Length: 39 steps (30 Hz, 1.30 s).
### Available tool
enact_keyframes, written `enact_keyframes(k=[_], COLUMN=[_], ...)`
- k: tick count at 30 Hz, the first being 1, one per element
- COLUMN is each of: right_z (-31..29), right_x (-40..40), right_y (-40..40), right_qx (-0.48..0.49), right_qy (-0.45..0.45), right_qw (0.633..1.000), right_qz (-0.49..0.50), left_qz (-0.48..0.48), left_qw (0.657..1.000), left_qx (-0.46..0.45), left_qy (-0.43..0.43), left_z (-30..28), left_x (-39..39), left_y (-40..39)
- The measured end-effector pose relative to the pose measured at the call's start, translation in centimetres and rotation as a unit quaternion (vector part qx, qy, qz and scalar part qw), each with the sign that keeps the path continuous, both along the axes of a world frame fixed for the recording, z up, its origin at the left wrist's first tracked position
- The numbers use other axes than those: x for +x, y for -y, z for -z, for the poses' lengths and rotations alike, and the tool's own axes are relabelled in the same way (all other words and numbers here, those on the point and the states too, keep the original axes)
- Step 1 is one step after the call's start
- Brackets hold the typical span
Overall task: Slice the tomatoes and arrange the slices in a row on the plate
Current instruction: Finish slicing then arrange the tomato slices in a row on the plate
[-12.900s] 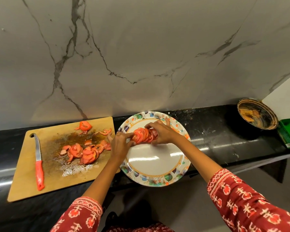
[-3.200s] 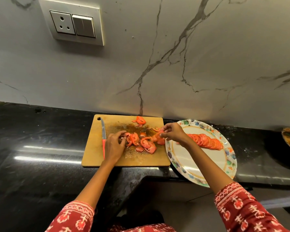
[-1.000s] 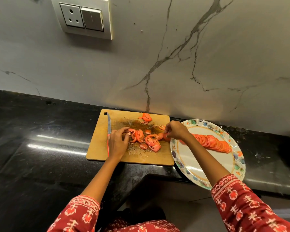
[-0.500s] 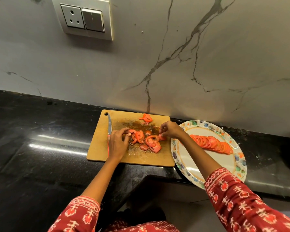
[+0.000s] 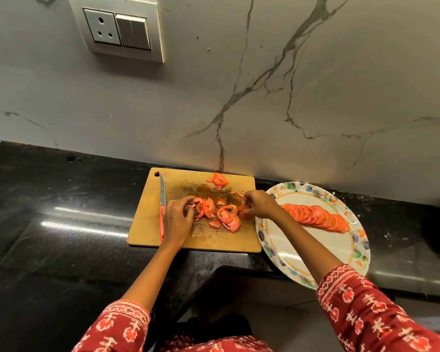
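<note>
A wooden cutting board (image 5: 148, 224) lies on the black counter, wet with juice. Several loose tomato slices (image 5: 225, 215) lie in its middle, and an end piece (image 5: 219, 179) sits near its back edge. My left hand (image 5: 177, 219) rests on the board with its curled fingertips at the left slices. My right hand (image 5: 258, 205) pinches a tomato slice (image 5: 244, 214) at the board's right edge. To the right, a patterned plate (image 5: 315, 252) carries a row of overlapping tomato slices (image 5: 315, 217).
A red-handled knife (image 5: 161, 207) lies along the board's left side, partly under my left hand. The marble wall with a socket and switch panel (image 5: 120, 29) rises behind. The plate overhangs the counter's front edge (image 5: 239, 269).
My right hand has taken up a slice at the board's right edge and lifted it slightly. My left hand stays at the left slices. The row on the plate is unchanged.
</note>
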State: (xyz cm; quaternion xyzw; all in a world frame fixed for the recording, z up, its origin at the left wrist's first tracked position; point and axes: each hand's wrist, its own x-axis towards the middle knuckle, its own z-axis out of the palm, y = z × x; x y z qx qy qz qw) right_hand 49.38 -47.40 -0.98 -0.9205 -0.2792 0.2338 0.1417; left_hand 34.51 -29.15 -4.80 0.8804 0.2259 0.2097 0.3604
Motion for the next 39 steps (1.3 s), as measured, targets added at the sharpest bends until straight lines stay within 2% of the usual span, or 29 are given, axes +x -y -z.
enact_keyframes(k=[3, 6, 10, 17, 27, 31, 35, 39], right_z=[-0.1, -1.0, -1.7, -1.0, 0.3, 0.3, 0.0, 0.8], right_x=[-0.1, 1.0, 1.6, 1.8, 1.6, 1.5, 0.0, -1.3], right_y=[0.9, 2.7, 5.4, 7.8, 7.1, 7.0, 5.0, 3.0], right_qx=[0.031, 0.094, 0.161, 0.07, 0.005, 0.038, 0.082, 0.029], right_qy=[0.022, 0.034, -0.027, 0.04, 0.116, 0.12, 0.104, 0.081], right_qw=[0.999, 0.993, 0.976, 0.982, 0.984, 0.983, 0.989, 0.996], right_qz=[0.008, 0.064, 0.143, 0.172, 0.137, 0.132, 0.064, -0.011], left_qz=[0.003, 0.009, 0.013, 0.047, 0.029, 0.022, -0.022, -0.058], left_qw=[1.0, 1.0, 1.0, 0.998, 0.999, 1.0, 0.999, 0.998], left_qx=[-0.011, 0.004, -0.004, -0.016, -0.018, -0.015, -0.005, -0.019], left_qy=[0.005, 0.011, 0.011, 0.028, 0.019, 0.017, 0.026, 0.028], left_z=[-0.1, -0.3, -0.5, -0.8, -0.4, 0.2, 0.1, -0.1], left_x=[0.4, 0.9, 1.9, 3.5, 3.8, 3.2, 2.3, 1.2], left_y=[0.5, 1.3, 3.0, 5.9, 6.9, 6.4, 5.7, 4.6])
